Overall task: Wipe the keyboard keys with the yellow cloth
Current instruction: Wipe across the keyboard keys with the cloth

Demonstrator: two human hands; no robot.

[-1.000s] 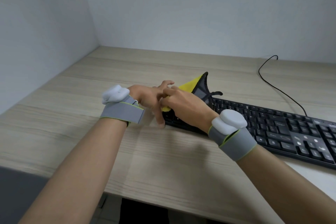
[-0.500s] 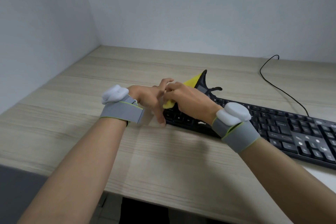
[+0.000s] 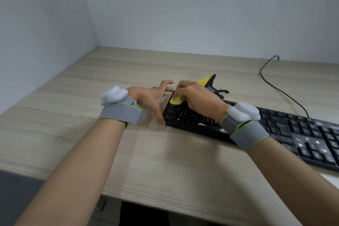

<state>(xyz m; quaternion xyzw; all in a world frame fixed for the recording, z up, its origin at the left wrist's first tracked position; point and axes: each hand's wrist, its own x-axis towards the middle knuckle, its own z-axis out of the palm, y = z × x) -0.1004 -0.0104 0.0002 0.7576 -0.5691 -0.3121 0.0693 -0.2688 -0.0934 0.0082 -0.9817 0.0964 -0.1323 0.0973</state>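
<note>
A black keyboard (image 3: 286, 128) lies across the right half of the wooden desk, slanting toward the near right. My right hand (image 3: 200, 97) rests over its far left keys and grips a yellow cloth (image 3: 176, 100) with a dark edge; a corner of the cloth sticks up behind the hand. My left hand (image 3: 150, 101) holds the keyboard's left end, thumb on the near corner and fingers spread at the far corner. Most of the cloth is hidden under my right hand.
The keyboard's black cable (image 3: 275, 86) runs over the desk (image 3: 110, 97) to the back wall. White walls close off the left and the back. The desk's front edge is near my forearms, and a grey surface (image 3: 16, 198) shows at the lower left.
My right hand has moved with the cloth toward the keyboard's far left corner, uncovering the near left keys. My left hand stays at the keyboard's left end.
</note>
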